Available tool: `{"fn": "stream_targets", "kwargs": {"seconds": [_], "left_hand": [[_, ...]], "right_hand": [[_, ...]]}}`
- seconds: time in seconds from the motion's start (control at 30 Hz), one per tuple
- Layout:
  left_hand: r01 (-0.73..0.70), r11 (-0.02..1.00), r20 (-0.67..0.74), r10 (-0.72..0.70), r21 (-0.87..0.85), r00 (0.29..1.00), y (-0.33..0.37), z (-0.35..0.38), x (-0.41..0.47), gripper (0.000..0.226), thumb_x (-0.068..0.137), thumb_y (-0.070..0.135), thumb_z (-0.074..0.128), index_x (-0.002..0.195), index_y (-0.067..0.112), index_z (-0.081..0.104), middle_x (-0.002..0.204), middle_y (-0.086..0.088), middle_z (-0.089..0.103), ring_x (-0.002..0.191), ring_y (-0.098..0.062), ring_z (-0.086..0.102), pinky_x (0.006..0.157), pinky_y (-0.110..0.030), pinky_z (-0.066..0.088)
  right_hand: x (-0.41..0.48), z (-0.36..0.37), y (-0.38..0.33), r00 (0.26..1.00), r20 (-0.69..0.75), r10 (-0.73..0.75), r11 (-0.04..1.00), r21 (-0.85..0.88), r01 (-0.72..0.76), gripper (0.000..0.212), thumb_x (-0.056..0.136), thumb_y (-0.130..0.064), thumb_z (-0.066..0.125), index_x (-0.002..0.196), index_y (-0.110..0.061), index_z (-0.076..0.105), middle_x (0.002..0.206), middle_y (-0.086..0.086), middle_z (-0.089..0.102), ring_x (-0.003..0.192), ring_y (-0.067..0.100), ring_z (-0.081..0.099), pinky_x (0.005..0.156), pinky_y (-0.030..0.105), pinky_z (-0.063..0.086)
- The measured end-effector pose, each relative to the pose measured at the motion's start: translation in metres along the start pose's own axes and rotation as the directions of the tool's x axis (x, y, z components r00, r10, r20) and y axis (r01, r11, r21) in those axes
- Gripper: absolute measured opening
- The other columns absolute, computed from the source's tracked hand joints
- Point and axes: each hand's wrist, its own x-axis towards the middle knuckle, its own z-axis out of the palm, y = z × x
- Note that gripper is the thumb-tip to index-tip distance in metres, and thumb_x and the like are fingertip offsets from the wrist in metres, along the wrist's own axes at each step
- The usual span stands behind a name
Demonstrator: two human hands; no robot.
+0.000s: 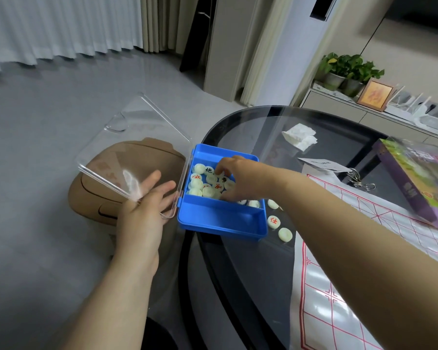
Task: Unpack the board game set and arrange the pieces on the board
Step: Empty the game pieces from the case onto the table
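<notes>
A round dark glass bench (238, 137) carries a white cloth board (339, 286) with a red grid, spread over its right part. A purple carton (415, 188) lies on the board's far edge. On the floor to the left stands a brown stool (99, 198). A blue box (220, 221) sits at the bench's left rim, its clear lid (127, 137) swung open over the stool. The left hand (142, 210) props the lid, fingers straight against it. The right hand (240, 180) reaches into the box's far compartment, fingers bent down among the pale round pieces (200, 183); whether it grips one, I cannot tell. Two loose pieces (274, 221) lie on the glass, just beside the box.
</notes>
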Motion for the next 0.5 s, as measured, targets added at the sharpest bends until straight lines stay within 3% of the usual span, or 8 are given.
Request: {"fn": "stream_targets", "kwargs": {"seconds": [0.13,0.33,0.5], "left_hand": [[0.005,1.000,0.008,-0.005,0.005,1.000,-0.0008,0.0001,0.0003,0.031,0.093,0.007,0.041,0.121,0.014,0.052,0.085,0.006,0.062,0.078,-0.003,0.059,0.061,-0.013,0.048],[0.006,1.000,0.001,-0.006,-0.013,1.000,-0.0003,0.0013,0.0001,0.030,0.093,0.007,0.042,0.120,0.014,0.052,0.085,0.005,0.061,0.077,-0.004,0.059,0.067,-0.018,0.045],[0.004,1.000,0.015,-0.004,0.011,1.000,-0.0012,-0.0002,0.0012,0.033,0.094,0.007,0.040,0.124,0.015,0.050,0.086,0.007,0.061,0.078,-0.001,0.058,0.064,-0.015,0.045]], "right_hand": [[0.0046,-0.0004,-0.0047,1.000,0.018,0.003,0.991,-0.134,0.000,0.048,0.084,-0.021,0.060,0.126,-0.014,0.037,0.126,0.006,0.044,0.089,0.017,0.042,0.073,0.026,0.035],[0.0043,0.0030,-0.0091,0.998,-0.024,-0.060,0.962,-0.269,0.051,0.043,0.088,-0.020,0.055,0.127,-0.014,0.039,0.126,0.007,0.045,0.103,0.022,0.049,0.075,0.026,0.036],[0.0016,0.0018,-0.0079,0.996,-0.041,-0.074,0.966,-0.250,0.062,0.032,0.088,-0.015,0.053,0.119,-0.013,0.046,0.121,0.007,0.050,0.087,0.016,0.041,0.072,0.024,0.035]]}}
